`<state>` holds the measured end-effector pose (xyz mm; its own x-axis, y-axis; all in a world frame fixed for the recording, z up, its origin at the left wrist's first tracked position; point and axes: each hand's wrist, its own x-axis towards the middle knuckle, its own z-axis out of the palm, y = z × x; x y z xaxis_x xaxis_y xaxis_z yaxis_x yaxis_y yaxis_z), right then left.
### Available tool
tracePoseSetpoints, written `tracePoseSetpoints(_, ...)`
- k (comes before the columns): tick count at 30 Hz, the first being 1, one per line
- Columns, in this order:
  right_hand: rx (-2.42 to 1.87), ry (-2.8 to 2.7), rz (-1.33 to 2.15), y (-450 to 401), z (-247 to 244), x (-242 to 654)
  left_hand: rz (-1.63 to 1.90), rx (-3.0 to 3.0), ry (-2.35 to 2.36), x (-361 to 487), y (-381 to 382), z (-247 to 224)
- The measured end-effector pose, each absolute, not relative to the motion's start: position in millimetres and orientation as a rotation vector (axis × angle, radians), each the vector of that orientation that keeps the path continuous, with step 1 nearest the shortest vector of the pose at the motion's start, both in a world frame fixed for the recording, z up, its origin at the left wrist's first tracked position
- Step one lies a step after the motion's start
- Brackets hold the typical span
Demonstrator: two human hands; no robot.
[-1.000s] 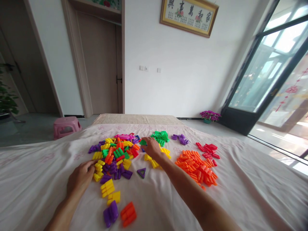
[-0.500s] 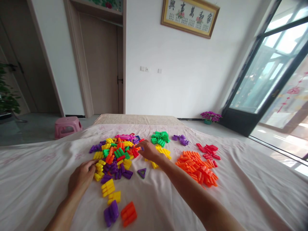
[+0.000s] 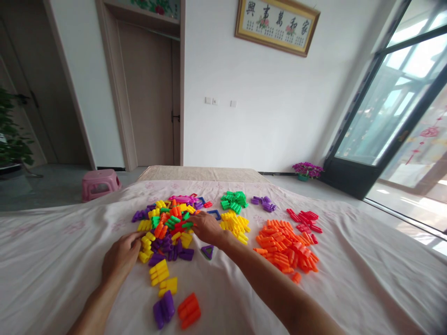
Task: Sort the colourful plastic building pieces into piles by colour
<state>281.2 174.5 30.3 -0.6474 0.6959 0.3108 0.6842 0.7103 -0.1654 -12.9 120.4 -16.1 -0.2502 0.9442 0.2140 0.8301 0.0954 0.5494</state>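
Hiding part of mixed blk pile (image 3: 169,224): R hand (image 3: 208,228), can't tell grip; L hand (image 3: 121,256) at edge, ditto

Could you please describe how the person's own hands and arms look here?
The left hand and right hand are bare, without gloves. No sleeve shows on the left forearm or the right forearm, and I can make out no watch or bracelet.

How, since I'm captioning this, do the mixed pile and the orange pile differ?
The mixed pile shows several colours; the orange pile is one colour. The left hand and right hand are at the mixed pile; neither is at the orange pile. Both piles are loose pieces on the cloth.
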Motion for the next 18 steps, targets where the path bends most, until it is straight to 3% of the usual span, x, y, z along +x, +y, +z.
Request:
tracePoseSetpoints(9,-1.233,-2.164,0.598,172,43,309,0.968,1.756,2.13,-17,125,-24)
tracePoseSetpoints(14,-1.071,-1.806,1.124,169,33,300,1.505,1.848,1.892,-3,117,-17)
tracePoseSetpoints(18,-0.934,-1.833,1.199,155,24,284,1.514,1.844,1.586,20,107,-5)
